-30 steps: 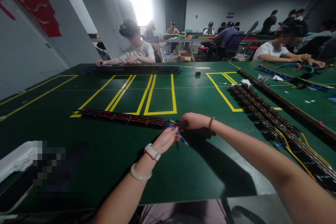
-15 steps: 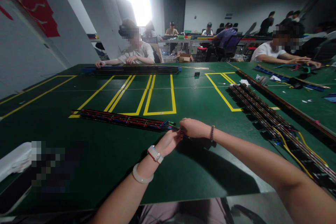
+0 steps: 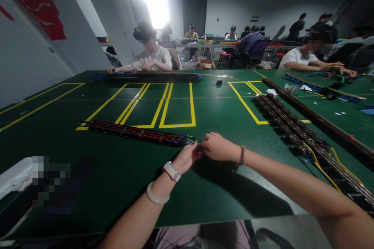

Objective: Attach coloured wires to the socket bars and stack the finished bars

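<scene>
A long black strip point(image 3: 137, 134) with red, blue and green wires lies across the green table. Its right end reaches my left hand point(image 3: 186, 158), which is closed on the wire ends point(image 3: 189, 141) with thumb and fingers together. Just to the right, my right hand point(image 3: 219, 147) is closed in a pinch. Between the two sets of fingertips sits a small dark piece point(image 3: 200, 148); its kind is too small and shaded to make out. A watch point(image 3: 172, 171) and a pale bangle point(image 3: 157, 194) are on my left wrist, a beaded bracelet point(image 3: 242, 155) on the right.
Several long strips with rods point(image 3: 288, 120) and yellow wires lie on the right. Yellow tape point(image 3: 177, 125) marks rectangles on the green table point(image 3: 122, 179). Across it, a co-worker point(image 3: 153, 54) sits behind long dark bars point(image 3: 152, 77). Another person point(image 3: 304, 56) handles wires at the far right.
My right hand has shifted slightly right, opening a small gap from my left fingertips where the dark piece shows. My left hand and the strip stay nearly in place.
</scene>
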Demonstrator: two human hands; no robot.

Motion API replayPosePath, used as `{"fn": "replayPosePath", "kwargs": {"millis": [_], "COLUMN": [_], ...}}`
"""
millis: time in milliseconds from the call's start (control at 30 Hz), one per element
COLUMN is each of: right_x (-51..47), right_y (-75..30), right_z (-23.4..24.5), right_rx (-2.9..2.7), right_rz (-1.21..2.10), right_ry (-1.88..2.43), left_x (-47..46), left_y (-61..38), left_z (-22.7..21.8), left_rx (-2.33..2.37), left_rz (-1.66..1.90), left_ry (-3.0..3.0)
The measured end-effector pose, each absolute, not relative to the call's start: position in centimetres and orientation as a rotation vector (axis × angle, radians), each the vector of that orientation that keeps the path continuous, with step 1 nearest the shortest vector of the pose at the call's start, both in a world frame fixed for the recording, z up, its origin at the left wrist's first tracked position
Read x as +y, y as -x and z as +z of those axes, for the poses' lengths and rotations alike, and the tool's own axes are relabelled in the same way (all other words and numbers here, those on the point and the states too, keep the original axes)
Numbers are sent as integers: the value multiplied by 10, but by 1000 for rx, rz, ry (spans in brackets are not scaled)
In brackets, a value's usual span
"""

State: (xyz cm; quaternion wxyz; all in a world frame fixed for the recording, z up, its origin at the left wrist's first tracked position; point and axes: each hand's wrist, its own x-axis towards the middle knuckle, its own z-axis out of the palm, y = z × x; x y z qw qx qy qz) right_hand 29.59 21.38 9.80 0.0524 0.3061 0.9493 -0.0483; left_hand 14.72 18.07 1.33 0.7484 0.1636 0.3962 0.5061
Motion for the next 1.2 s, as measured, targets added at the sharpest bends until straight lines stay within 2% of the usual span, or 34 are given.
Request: {"fn": "replayPosePath", "kwargs": {"millis": [200,667,1200], "right_x": [233,299,311], "right_y": [-306,-293,-290], "right_z": [99,78,58], "right_rx": [2798,2874,2974], "right_rz": [-323,282,373], "right_ry": [-939,-909,-899], "left_x": [178,176,180], "left_y": [-147,-139,-139], "left_z": [12,30,21], "left_rx": [828,877,858], "left_rz": [1075,949,969], "left_ry": [-489,-465,-472]}}
